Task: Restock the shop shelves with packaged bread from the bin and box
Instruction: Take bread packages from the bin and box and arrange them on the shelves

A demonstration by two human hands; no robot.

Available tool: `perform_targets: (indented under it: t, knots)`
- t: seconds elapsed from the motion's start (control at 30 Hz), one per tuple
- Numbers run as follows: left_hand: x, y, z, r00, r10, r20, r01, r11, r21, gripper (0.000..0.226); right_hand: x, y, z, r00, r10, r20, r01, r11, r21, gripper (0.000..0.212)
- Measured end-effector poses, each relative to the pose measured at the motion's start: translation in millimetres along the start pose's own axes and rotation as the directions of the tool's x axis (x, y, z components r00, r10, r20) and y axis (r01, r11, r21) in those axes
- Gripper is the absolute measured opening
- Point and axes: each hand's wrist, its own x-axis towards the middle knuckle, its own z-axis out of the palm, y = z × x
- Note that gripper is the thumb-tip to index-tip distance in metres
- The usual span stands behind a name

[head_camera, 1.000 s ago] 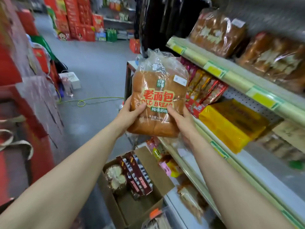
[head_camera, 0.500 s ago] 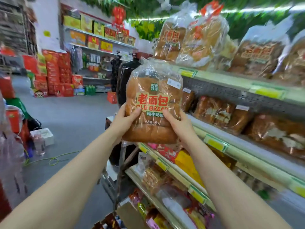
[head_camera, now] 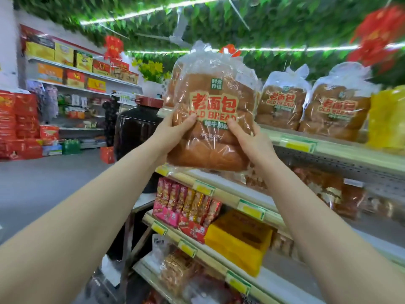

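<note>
A bagged loaf (head_camera: 213, 115) labelled OLD BREAD is held up with both hands at the left end of the top shelf (head_camera: 341, 150). My left hand (head_camera: 173, 133) grips its left side, thumb across the front. My right hand (head_camera: 248, 139) grips its right side. Two matching bagged loaves (head_camera: 282, 102) (head_camera: 337, 108) stand upright on the top shelf just right of it. Another loaf shows partly behind the held one. The bin and box are out of view.
Lower shelves hold red snack packs (head_camera: 186, 205), a yellow package (head_camera: 238, 242) and more wrapped bread (head_camera: 328, 189). A yellow pack (head_camera: 388, 119) stands at the top shelf's right. A dark jar (head_camera: 135, 130) stands past the shelf end. Red cartons (head_camera: 19, 123) line the far aisle.
Both hands have raised the loaf from the lower shelves up to the top shelf. My view has tilted upward, and the open box on the floor has dropped out of sight.
</note>
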Motion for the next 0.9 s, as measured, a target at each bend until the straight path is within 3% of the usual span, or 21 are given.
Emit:
perform_targets:
  t: [0.1,0.33,0.5,0.57,0.77,0.9]
  knots:
    - [12.3,21.7,21.0,0.997,0.022,0.068,-0.021,1.000,-0.013,0.060,7.7,-15.4,-26.1,0.997,-0.047,-0.065,0.046,0.999,-0.019,0.028]
    - [36.3,64.1,77.2,0.976,0.051,0.212,-0.039,0.997,-0.061,0.068,20.0,-40.4,-87.7,0.970,-0.104,-0.218,0.077,0.989,-0.126,0.066]
    - [53.5,86.7,127.8,0.956,0.118,0.270,-0.094,0.990,-0.100,0.077,29.5,-53.5,-134.6,0.943,-0.118,-0.312,0.077,0.987,-0.142,0.075]
    - [61.2,94.1,149.2,0.943,0.149,0.298,-0.114,0.985,-0.130,0.071,33.6,-58.4,-154.0,0.928,-0.134,-0.347,0.079,0.982,-0.169,0.080]
    - [84.5,107.6,213.4,0.908,0.221,0.355,-0.155,0.967,-0.204,0.070,48.3,-58.3,-208.4,0.898,-0.170,-0.405,0.084,0.972,-0.220,0.048]
    - [103.7,99.9,253.2,0.891,0.264,0.368,-0.184,0.954,-0.238,0.067,61.6,-44.6,-235.2,0.881,-0.184,-0.436,0.090,0.970,-0.228,0.045]
